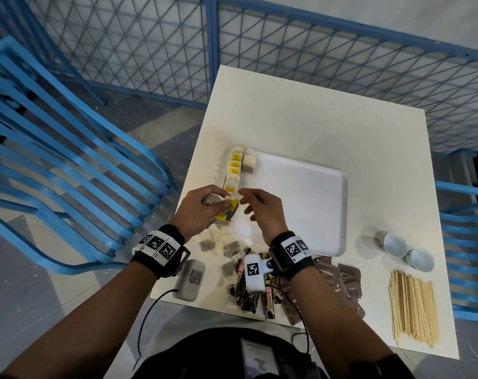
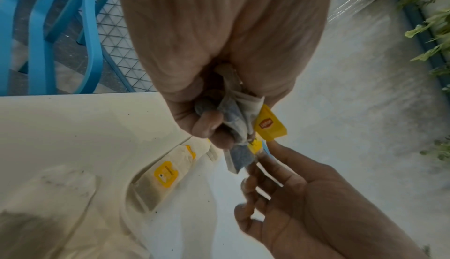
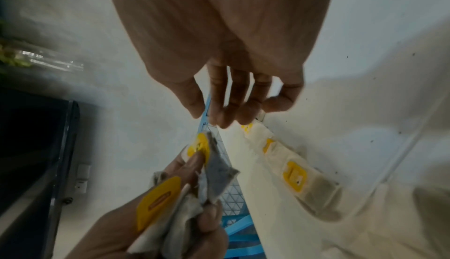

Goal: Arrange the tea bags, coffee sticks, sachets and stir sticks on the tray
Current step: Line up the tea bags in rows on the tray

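Bunch of tea bags (image 1: 214, 201) with yellow tags clutched in the left hand (image 1: 198, 212), left of centre in the head view, just over the tray's left edge. Fingers (image 2: 207, 122) curled round the crumpled paper in the left wrist view, one yellow tag (image 2: 269, 125) sticking out to the right. Right hand (image 1: 262, 212) just beside it, fingers loosely spread and slack, gripping nothing; fingertips (image 3: 219, 116) hanging near the bunch in the right wrist view, whether touching it cannot be told.

Row of tea bags (image 1: 233, 170) laid overlapping along the left rim of the white tray (image 1: 314, 192), running from the hands up toward the frame's centre, yellow tags up. One more bag (image 1: 249, 163) beside the row's upper end, on the tray.

Below the hands, toward the bottom centre: loose tea bags (image 1: 218, 246) on the white table (image 1: 300, 119), then a heap of dark coffee sticks (image 1: 248, 296), partly hidden by the right wrist camera. Brown sachets (image 1: 341, 283) to the right of these. Wooden stir sticks (image 1: 413, 307) bundled at lower right, near the table's edge. Two paper cups (image 1: 407, 250) tipped on their sides just above the sticks, right of the tray.

Blue chairs (image 1: 54, 149) at the left, blue mesh fence (image 1: 259, 45) across the top.
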Demonstrator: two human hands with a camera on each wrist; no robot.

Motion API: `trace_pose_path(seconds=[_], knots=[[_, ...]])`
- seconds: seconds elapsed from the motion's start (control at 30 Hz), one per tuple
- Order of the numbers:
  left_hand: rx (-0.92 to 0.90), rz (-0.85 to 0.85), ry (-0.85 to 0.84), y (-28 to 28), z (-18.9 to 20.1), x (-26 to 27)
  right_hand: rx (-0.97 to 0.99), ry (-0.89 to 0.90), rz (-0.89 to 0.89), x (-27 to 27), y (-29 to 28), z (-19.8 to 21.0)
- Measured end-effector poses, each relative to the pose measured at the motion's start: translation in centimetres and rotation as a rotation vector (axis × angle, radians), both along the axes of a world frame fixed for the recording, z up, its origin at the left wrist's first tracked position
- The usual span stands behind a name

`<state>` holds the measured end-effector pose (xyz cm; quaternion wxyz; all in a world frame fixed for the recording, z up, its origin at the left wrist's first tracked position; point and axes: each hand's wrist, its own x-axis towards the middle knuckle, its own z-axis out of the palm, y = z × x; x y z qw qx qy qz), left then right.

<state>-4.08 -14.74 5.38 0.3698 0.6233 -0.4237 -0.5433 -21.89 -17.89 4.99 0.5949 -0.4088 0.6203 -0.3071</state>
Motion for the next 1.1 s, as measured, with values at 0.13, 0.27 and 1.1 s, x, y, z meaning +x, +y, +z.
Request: trace_pose_path(seconds=[0.13,0.27,1.1], knots=[[-0.018,0.010,-0.020,0.1,0.4,-0.2,0.179,0.102,0.152,0.0,0.1,0.3],[-0.026,-0.009,-0.035,0.1,0.4,-0.2,0.054,0.067,0.173,0.5,0.3,0.3],[-0.339,-0.045,-0.065,-0.1,1.2,0.0,0.226,-0.328,0.356,-0.7,-3.1,0.0]])
